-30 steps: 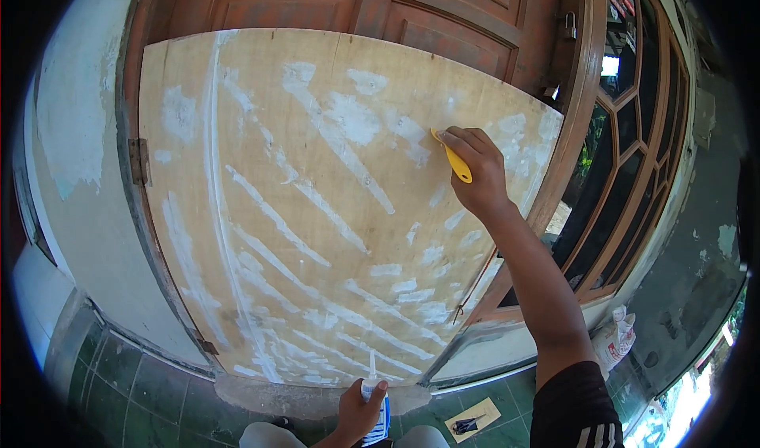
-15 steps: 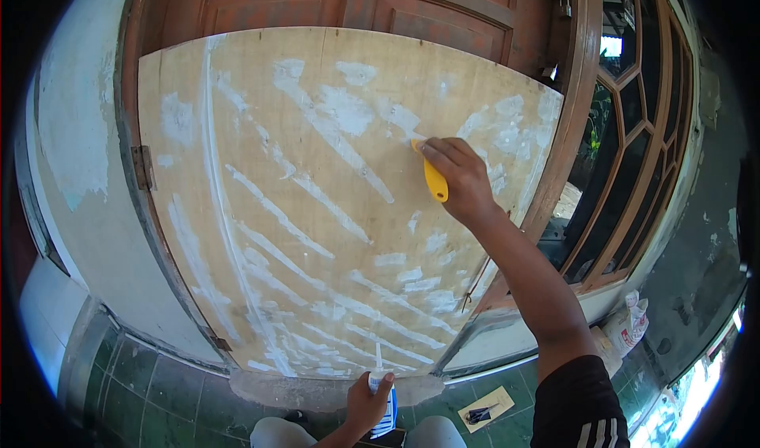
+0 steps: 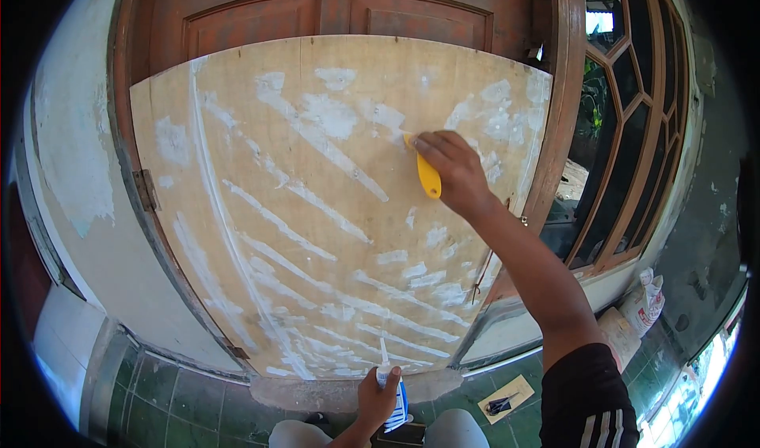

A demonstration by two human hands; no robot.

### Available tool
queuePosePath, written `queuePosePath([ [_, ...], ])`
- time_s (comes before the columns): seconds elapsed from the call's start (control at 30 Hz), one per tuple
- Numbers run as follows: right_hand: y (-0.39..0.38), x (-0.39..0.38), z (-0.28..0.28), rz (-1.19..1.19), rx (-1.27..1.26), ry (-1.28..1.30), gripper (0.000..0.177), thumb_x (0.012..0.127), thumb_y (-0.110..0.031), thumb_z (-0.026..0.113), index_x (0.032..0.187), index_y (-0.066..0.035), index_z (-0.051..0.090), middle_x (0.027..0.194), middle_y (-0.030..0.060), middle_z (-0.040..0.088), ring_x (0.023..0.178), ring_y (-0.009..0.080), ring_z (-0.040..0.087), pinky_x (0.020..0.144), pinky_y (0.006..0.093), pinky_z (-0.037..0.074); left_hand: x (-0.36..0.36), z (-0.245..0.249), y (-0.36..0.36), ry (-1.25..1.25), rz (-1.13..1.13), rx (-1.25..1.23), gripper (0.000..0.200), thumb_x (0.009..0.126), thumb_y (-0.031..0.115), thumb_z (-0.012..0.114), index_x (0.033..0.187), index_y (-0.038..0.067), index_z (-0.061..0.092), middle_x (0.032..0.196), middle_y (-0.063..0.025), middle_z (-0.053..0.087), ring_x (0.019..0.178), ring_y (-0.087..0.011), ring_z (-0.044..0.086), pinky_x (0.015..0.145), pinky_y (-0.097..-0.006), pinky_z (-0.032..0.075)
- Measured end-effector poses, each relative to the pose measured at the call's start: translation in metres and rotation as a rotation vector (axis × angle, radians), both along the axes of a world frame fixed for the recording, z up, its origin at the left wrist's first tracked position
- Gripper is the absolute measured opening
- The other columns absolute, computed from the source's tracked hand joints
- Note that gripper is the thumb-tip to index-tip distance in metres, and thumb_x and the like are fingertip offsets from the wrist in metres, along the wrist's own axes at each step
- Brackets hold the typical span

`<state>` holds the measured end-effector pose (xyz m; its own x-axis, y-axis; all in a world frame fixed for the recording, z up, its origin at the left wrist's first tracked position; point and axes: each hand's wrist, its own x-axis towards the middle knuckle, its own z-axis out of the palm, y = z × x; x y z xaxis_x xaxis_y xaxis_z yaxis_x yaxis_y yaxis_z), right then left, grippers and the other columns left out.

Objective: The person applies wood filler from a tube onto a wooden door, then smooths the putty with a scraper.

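Note:
My right hand point(image 3: 457, 171) is closed on a yellow scraper point(image 3: 428, 176), its blade edge against the upper middle of a plywood panel point(image 3: 332, 226). White filler smears point(image 3: 328, 115) cover the panel in patches and diagonal streaks. Low in front of me, my left hand point(image 3: 378, 394) grips a white and blue sealant tube point(image 3: 397, 404) with its narrow white nozzle point(image 3: 385, 349) pointing up. The tube is apart from the right hand, close to the panel's lower edge.
Behind the panel's top edge rises a brown wooden door point(image 3: 253, 24). Right of it is a wood-framed window point(image 3: 625, 131). White sacks point(image 3: 643, 301) stand at the wall's foot. On the green tiled floor point(image 3: 178, 400) lies a small board point(image 3: 507, 399) with a dark tool on it.
The view has shifted slightly, so the panel sits a little further left at its top. My right hand stays near the same patch with the scraper; my left still holds the tube.

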<state>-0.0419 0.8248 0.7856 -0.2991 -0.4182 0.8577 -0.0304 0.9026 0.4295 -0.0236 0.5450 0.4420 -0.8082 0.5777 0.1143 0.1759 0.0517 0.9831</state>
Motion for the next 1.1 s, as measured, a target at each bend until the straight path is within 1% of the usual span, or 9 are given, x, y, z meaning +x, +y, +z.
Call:
queuePosePath([
  [0.13,-0.01,0.006,-0.07,0.065,-0.104,-0.335,0.044,0.072,0.008,0.071,0.115,-0.001,0.072,0.112,0.0132,0.072,0.106,0.0322,0.067,0.094,0.0416,0.056,-0.002,-0.007,-0.003,-0.031,0.006,-0.015,0.046,0.098,0.045,0.069,0.092,-0.001,0.068,0.076,-0.0151,0.071,0.071,-0.0269,0.071,0.065,-0.0399,0.051],
  [0.23,-0.012,0.009,-0.018,0.231,-0.186,-0.239,0.044,0.072,0.012,0.072,0.115,-0.002,0.071,0.112,0.0149,0.072,0.103,0.035,0.068,0.088,0.0412,0.056,-0.004,-0.006,-0.004,-0.018,0.037,-0.026,0.046,0.098,0.045,0.069,0.092,-0.001,0.068,0.076,-0.0155,0.071,0.071,-0.0271,0.071,0.065,-0.0398,0.051],
  [0.37,-0.011,0.005,0.093,0.094,-0.147,0.122,0.047,0.07,0.014,0.068,0.115,-0.003,0.074,0.113,0.012,0.074,0.106,0.0325,0.066,0.091,0.0403,0.055,-0.006,-0.002,-0.003,0.047,0.07,-0.022,0.047,0.098,0.045,0.069,0.091,-0.001,0.068,0.074,-0.0162,0.07,0.071,-0.0276,0.07,0.065,-0.0408,0.051],
  [0.5,0.0,-0.008,0.083,0.011,-0.1,0.138,0.044,0.073,0.01,0.069,0.116,-0.003,0.074,0.116,0.0114,0.073,0.107,0.0315,0.066,0.094,0.0398,0.055,-0.013,-0.005,-0.004,0.109,0.115,-0.051,0.047,0.099,0.045,0.069,0.089,-0.001,0.067,0.073,-0.0156,0.069,0.068,-0.0268,0.068,0.065,-0.0401,0.05],
  [0.67,-0.003,-0.007,-0.042,0.028,-0.013,0.009,0.045,0.073,0.003,0.07,0.118,0.0,0.071,0.116,0.0142,0.072,0.11,0.0305,0.066,0.099,0.0391,0.053,-0.023,-0.008,-0.001,-0.015,0.113,0.066,0.044,0.101,0.041,0.067,0.089,-0.001,0.064,0.07,-0.0094,0.066,0.065,-0.0169,0.062,0.061,-0.0382,0.048],
  [0.8,-0.011,0.01,-0.206,0.049,-0.059,-0.538,0.044,0.073,-0.002,0.069,0.118,-0.001,0.07,0.118,0.0117,0.072,0.108,0.0308,0.066,0.096,0.0405,0.054,-0.029,0.006,0.003,-0.02,0.166,0.097,0.043,0.103,0.04,0.065,0.091,-0.001,0.063,0.073,-0.005,0.062,0.068,-0.0127,0.056,0.065,-0.0348,0.047],
  [0.87,-0.021,0.033,-0.296,0.133,-0.267,-0.774,0.042,0.074,-0.001,0.067,0.115,-0.001,0.071,0.112,0.012,0.072,0.106,0.0305,0.066,0.094,0.0407,0.054,-0.03,0.009,0.004,-0.07,0.185,0.118,0.043,0.104,0.041,0.063,0.094,-0.001,0.062,0.079,-0.0041,0.062,0.072,-0.0122,0.055,0.068,-0.0337,0.047],
  [0.93,-0.051,0.067,-0.374,0.17,-0.524,-0.773,0.035,0.077,-0.003,0.065,0.111,-0.004,0.073,0.105,0.0137,0.072,0.106,0.0315,0.065,0.094,0.0419,0.053,-0.033,0.003,0.005,-0.037,0.208,0.148,0.043,0.105,0.041,0.062,0.097,-0.001,0.062,0.081,-0.004,0.062,0.073,-0.0123,0.055,0.069,-0.0334,0.047],
  [1.1,-0.16,0.145,-0.528,-0.092,-1.421,-1.13,0.03,0.093,-0.03,0.07,0.112,-0.008,0.076,0.104,0.0206,0.073,0.1,0.0402,0.069,0.087,0.0495,0.053,-0.029,0.003,0.002,-0.085,0.192,0.144,0.041,0.106,0.04,0.061,0.1,0.0,0.062,0.085,-0.0039,0.061,0.076,-0.0118,0.056,0.07,-0.0308,0.045],
])
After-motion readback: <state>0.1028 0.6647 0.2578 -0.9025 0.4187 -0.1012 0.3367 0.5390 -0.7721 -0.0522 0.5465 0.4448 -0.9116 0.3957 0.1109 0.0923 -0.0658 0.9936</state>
